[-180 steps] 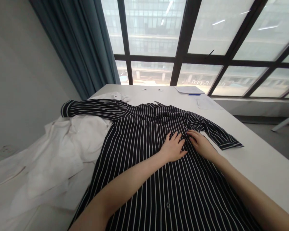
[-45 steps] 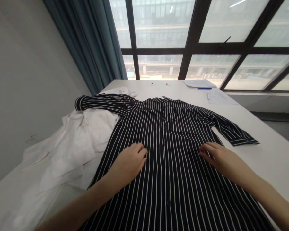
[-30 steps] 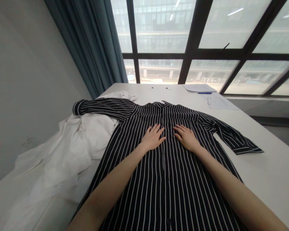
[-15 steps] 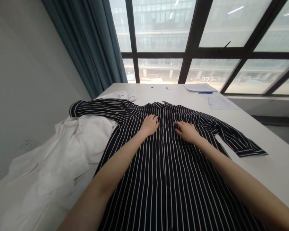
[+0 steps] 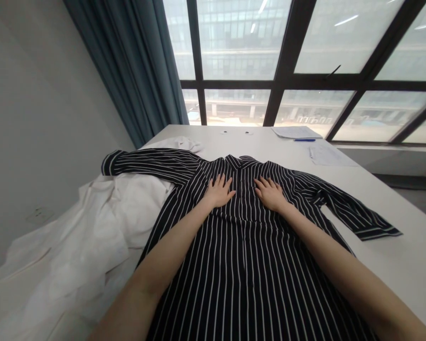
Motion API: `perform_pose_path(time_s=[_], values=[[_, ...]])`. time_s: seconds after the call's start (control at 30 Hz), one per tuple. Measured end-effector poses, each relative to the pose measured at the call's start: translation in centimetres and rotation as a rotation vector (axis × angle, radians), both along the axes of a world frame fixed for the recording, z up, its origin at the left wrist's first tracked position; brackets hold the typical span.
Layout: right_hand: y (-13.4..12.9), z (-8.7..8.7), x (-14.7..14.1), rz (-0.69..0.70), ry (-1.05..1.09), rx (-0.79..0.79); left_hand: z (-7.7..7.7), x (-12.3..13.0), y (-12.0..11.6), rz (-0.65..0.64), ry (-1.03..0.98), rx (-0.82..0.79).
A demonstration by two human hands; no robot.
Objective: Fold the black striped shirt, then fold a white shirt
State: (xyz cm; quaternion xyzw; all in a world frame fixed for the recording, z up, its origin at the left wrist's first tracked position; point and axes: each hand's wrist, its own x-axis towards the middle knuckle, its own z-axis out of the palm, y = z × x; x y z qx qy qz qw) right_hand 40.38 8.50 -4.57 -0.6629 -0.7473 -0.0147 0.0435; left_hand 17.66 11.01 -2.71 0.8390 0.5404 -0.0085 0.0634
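Observation:
A black shirt with white stripes (image 5: 230, 265) lies spread front up, its collar toward the window and both sleeves stretched out to the sides. My left hand (image 5: 219, 192) rests flat on the left side of its chest, fingers spread. On the other side of the button line, my right hand (image 5: 270, 193) lies open, palm down on the fabric. Small creases cross the cloth just below both hands. The shirt's lower end runs out of the picture, and my forearms cover parts of its sides.
White cloth (image 5: 124, 213) is heaped at the left, under the left sleeve. Papers (image 5: 296, 132) and a blue pen (image 5: 304, 139) lie at the far right of the white table (image 5: 383, 265). Behind stand a blue curtain (image 5: 135, 71) and a large window (image 5: 237, 42).
My fingers have spread out and flattened on the chest. The collar now stands more visible, and creases have formed across the shirt below my hands.

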Motion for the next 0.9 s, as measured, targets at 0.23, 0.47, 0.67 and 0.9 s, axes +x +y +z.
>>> perform_pose_path(time_s=[0.23,0.47,0.67,0.9], values=[[-2.5,2.8,0.7,0.060,-0.051,-0.056,2.6,-0.3,-3.0,-0.059,0.080,-0.018],[2.1,3.6,1.5,-0.097,0.000,0.045,4.1,1.0,0.3,0.042,0.006,0.139],[3.1,0.2,3.6,-0.192,0.078,-0.012,0.3,0.2,2.0,0.127,-0.066,0.149],[3.0,0.5,8.5,-0.422,0.140,-0.056,-0.1,-1.3,4.6,0.216,-0.076,0.063]])
